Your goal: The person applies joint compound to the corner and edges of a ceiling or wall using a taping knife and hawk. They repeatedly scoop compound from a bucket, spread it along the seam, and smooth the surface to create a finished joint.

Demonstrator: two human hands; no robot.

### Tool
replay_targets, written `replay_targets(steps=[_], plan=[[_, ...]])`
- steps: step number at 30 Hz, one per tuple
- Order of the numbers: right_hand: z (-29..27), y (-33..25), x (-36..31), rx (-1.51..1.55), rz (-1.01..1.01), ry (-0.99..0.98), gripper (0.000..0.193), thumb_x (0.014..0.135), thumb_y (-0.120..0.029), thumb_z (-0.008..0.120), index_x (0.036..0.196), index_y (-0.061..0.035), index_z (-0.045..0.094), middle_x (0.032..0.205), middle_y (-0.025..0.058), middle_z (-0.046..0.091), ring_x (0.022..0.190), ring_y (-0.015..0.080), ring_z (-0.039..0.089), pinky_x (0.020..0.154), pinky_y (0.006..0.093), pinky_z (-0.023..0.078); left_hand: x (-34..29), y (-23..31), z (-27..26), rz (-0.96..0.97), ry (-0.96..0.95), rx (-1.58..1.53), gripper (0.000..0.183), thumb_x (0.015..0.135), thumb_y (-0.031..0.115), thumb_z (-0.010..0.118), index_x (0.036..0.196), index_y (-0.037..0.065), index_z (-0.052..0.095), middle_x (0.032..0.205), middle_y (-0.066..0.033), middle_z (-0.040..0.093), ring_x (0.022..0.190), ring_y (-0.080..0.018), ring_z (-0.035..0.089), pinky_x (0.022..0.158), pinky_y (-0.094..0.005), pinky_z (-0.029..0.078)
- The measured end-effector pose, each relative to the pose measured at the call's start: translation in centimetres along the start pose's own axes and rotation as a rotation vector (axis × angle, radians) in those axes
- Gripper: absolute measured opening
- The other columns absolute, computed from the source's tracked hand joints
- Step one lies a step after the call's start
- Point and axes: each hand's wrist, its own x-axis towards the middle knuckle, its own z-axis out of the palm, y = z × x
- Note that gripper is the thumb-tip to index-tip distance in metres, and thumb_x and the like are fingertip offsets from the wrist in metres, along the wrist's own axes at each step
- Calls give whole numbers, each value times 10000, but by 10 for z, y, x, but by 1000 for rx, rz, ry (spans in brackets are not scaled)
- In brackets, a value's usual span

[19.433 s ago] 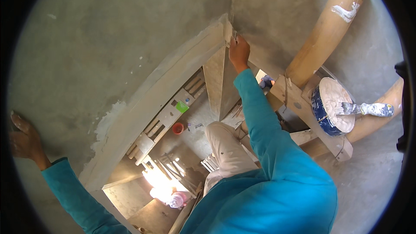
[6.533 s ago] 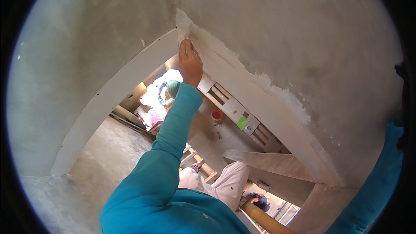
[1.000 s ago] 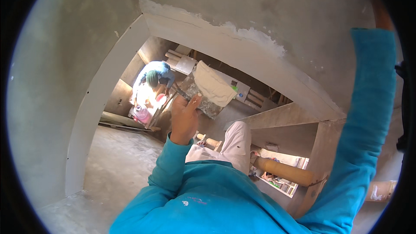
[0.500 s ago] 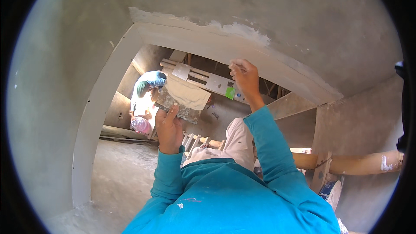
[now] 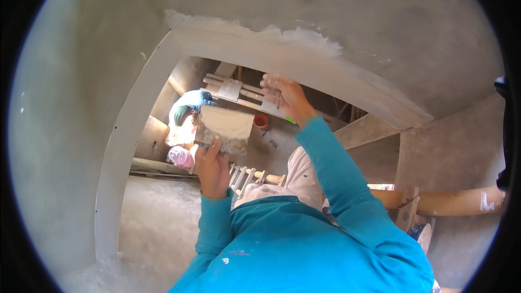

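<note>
My left hand [image 5: 215, 171] grips the near edge of a flat rectangular board [image 5: 222, 144], with the thumb on top. A thick layer of pale putty [image 5: 228, 120] covers its far part, and the near part looks grey and rough. My right hand [image 5: 285, 96] is raised to the right of the board, fingers stretched out and slightly blurred, with no tool visible in it. Just beyond it runs the smooth whitish band [image 5: 255, 43] along the wall opening, with ragged white putty [image 5: 309, 37] on its upper edge.
Far below, a person in light blue [image 5: 190, 100] bends beside another person with a pink head covering [image 5: 180, 156]. A red bucket [image 5: 261, 121] stands on the floor there. A wooden ladder [image 5: 241, 176] is below me, and a thick bamboo pole [image 5: 456, 203] crosses at the right.
My right hand has moved left, toward the board, and its curled fingers have straightened. The board has tilted slightly in my left hand, and the red bucket is now more visible.
</note>
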Motion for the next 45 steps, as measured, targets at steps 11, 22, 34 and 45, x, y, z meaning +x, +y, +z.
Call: replay_targets(steps=[11, 22, 34, 45], plan=[[1, 28, -92, -19, -154, -17, 315, 970, -83, 599, 1273, -4, 575, 1177, 90, 663, 1003, 177, 668, 782, 309, 594, 50, -46, 53, -153, -260, 166, 300, 911, 106, 679, 1182, -1, 611, 1098, -57, 671, 963, -152, 642, 851, -291, 501], [-74, 15, -134, 115, -300, 293, 292, 970, -22, 553, 1261, -11, 574, 1153, 96, 673, 907, 174, 673, 727, 302, 584, 225, -73, 119, -212, 12, 65, 90, 861, 116, 705, 929, 70, 666, 816, -26, 645, 701, -137, 601, 640, -268, 507], [-97, 27, -151, 204, -339, 371, 289, 971, -18, 543, 1260, 3, 555, 1065, 82, 663, 827, 152, 656, 673, 275, 581, 241, -73, 144, -251, 140, 29, 87, 840, 78, 669, 909, 30, 647, 798, -55, 630, 641, -152, 584, 524, -246, 513], [-100, 31, -152, 211, -355, 345, 289, 958, -12, 565, 1247, -5, 566, 1109, 88, 673, 883, 170, 674, 695, 295, 591, 250, -78, 143, -213, 146, 45, 71, 808, 116, 641, 789, 74, 588, 719, -19, 567, 586, -121, 519, 487, -225, 427]])
